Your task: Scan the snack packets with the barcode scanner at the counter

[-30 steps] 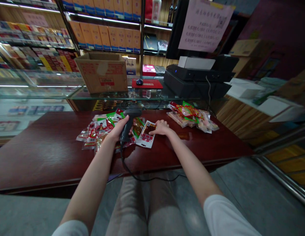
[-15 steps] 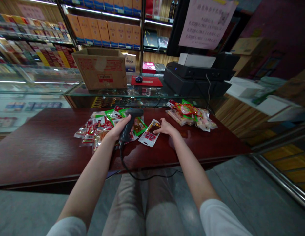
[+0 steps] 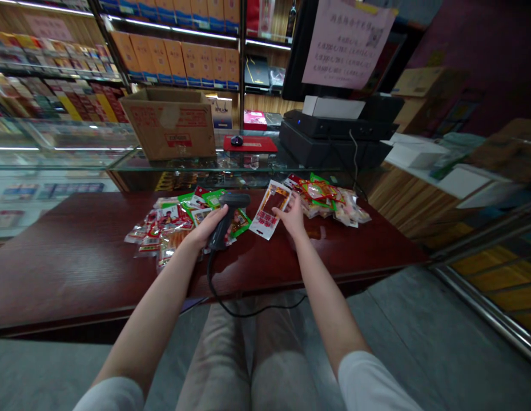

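My left hand (image 3: 212,225) is wrapped round the handle of a black barcode scanner (image 3: 233,200), whose head points to the right. Between thumb and fingers, my right hand (image 3: 292,216) grips a white snack packet (image 3: 264,223) with red print and a brown window, raised off the table and tilted. Beneath and left of the scanner lies a loose pile of snack packets (image 3: 169,220) in clear, red and green wrapping. Just beyond my right hand sits a second pile of snack packets (image 3: 329,197).
The dark red table (image 3: 77,251) spans the front. Behind it, a glass counter holds an open cardboard box (image 3: 171,125), a computer mouse (image 3: 236,140) on a red mat and a black cash register (image 3: 329,140). The scanner's cable (image 3: 248,314) loops over the table's front edge.
My right hand has lifted the white snack packet off the table, up and slightly right. My left hand holds the scanner in nearly the same place. The view has shifted a little.
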A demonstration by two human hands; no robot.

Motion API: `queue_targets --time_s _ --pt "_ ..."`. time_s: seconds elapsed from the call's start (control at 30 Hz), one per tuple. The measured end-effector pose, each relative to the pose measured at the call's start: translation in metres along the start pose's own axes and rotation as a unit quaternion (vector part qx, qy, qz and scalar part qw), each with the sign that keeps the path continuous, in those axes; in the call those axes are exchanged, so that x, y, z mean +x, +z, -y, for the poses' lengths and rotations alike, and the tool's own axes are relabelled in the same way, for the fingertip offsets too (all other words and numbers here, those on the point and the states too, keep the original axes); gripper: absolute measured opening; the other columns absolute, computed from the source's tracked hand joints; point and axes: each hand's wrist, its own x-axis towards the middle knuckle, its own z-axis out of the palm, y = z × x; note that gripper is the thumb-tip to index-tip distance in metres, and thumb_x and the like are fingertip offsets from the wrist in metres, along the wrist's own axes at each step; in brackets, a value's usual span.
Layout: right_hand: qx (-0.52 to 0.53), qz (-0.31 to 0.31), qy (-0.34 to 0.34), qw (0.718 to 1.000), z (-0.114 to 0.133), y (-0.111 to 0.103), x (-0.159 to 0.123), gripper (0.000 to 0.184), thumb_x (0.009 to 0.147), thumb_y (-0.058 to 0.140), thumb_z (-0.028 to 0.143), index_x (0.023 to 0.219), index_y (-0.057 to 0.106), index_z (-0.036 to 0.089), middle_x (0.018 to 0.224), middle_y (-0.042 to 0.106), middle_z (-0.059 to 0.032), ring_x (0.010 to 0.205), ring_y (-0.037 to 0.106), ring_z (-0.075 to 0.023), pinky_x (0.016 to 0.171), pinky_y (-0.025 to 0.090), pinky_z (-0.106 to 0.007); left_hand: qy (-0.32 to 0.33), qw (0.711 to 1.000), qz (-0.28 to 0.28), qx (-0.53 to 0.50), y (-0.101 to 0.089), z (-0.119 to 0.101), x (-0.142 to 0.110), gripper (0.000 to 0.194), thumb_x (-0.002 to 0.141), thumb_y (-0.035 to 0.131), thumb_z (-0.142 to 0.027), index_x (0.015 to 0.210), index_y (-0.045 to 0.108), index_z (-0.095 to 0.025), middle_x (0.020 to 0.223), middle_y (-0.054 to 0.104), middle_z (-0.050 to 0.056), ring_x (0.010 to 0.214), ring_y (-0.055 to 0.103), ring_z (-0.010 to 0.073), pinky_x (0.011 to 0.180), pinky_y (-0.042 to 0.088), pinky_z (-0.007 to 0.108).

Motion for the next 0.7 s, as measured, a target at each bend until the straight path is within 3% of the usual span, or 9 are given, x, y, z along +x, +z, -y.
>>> queue_targets --time_s 0.1,0.27,0.4,0.53,0.63,0.7 --pt "-0.004 -0.038 -0.026 0.999 0.002 0.006 -0.001 0.047 0.065 0.071 0.025 0.108 0.051 0.021 0.107 0.070 -0.0095 0.096 0.069 -0.0242 0.090 0.056 -0.041 0.007 1.000 0.001 0.013 0.006 -0.003 -0.002 0.073 0.077 0.059 -0.078 0.105 0.067 -0.011 0.054 0.057 0.001 0.041 0.050 0.0116 0.040 0.040 0.022" --pt "-0.097 -0.019 -0.075 0.992 0.004 0.009 -0.008 0.022 0.071 0.067 0.033 0.086 0.057 0.022 0.084 0.069 -0.0049 0.081 0.065 -0.0241 0.081 0.056 -0.041 0.037 0.999 0.001 -0.003 0.022 -0.009 -0.007 0.074 0.075 0.059 -0.080 0.102 0.064 -0.011 0.052 0.054 -0.002 0.039 0.046 0.0098 0.038 0.039 0.022" --pt "-0.145 0.013 -0.096 0.985 0.008 0.010 -0.012 0.022 0.072 0.067 0.034 0.088 0.059 0.021 0.087 0.068 -0.0058 0.081 0.063 -0.0240 0.082 0.055 -0.040 0.059 0.998 -0.003 -0.017 0.030 -0.010 -0.008 0.071 0.075 0.060 -0.078 0.101 0.062 -0.012 0.053 0.054 -0.002 0.041 0.047 0.0095 0.039 0.038 0.021" --pt "-0.179 0.054 -0.062 0.981 0.016 0.012 -0.017 0.025 0.077 0.065 0.034 0.097 0.061 0.020 0.098 0.069 -0.0074 0.091 0.065 -0.0244 0.088 0.054 -0.038 0.059 0.998 -0.006 -0.011 0.032 -0.011 -0.010 0.069 0.075 0.061 -0.077 0.100 0.063 -0.013 0.052 0.054 -0.002 0.042 0.047 0.0100 0.040 0.037 0.022" --pt "-0.152 0.053 -0.035 0.986 0.027 0.011 -0.019 0.038 0.079 0.064 0.031 0.115 0.057 0.020 0.111 0.069 -0.0099 0.101 0.067 -0.0249 0.090 0.055 -0.037 0.056 0.998 -0.022 -0.004 0.031 -0.014 -0.011 0.069 0.074 0.062 -0.077 0.100 0.063 -0.012 0.052 0.054 -0.002 0.042 0.046 0.0100 0.040 0.036 0.022" --pt "-0.131 0.022 -0.039 0.990 0.038 0.004 -0.015 0.055 0.081 0.061 0.027 0.134 0.045 0.021 0.119 0.068 -0.0119 0.106 0.067 -0.0243 0.092 0.055 -0.037 0.053 0.997 -0.051 0.006 0.027 -0.019 -0.011 0.070 0.072 0.063 -0.077 0.100 0.062 -0.013 0.051 0.053 -0.002 0.041 0.046 0.0102 0.039 0.035 0.022"
